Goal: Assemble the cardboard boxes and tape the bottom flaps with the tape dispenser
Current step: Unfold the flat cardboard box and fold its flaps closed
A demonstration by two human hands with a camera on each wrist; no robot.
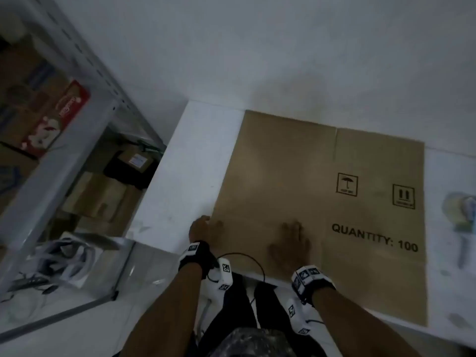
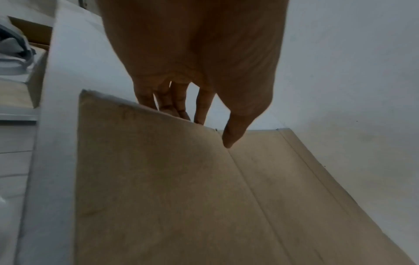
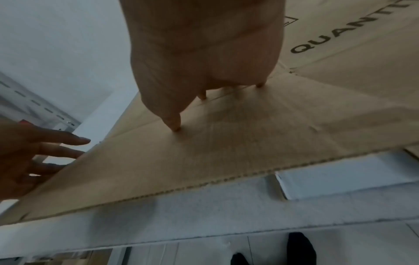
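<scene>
Brown cardboard box (image 1: 322, 202), not yet opened out, lies flat across the middle of the white table (image 1: 190, 161), long axis running from the bottom of the frame up toward the wall. The left hand (image 1: 203, 228) sits at the box's lower-left edge, fingers (image 2: 174, 100) slipped behind that edge and thumb on top, so it's nearer for lifting. The right hand (image 1: 289, 247) lies spread on the panel, fingertips pressing, clamped on nothing. I'd guess that left edge gets pulled up next. The tape dispenser (image 1: 461, 212) waits at the far right. Metal shelves (image 1: 77, 119) stand upper left, probably not in the way.
</scene>
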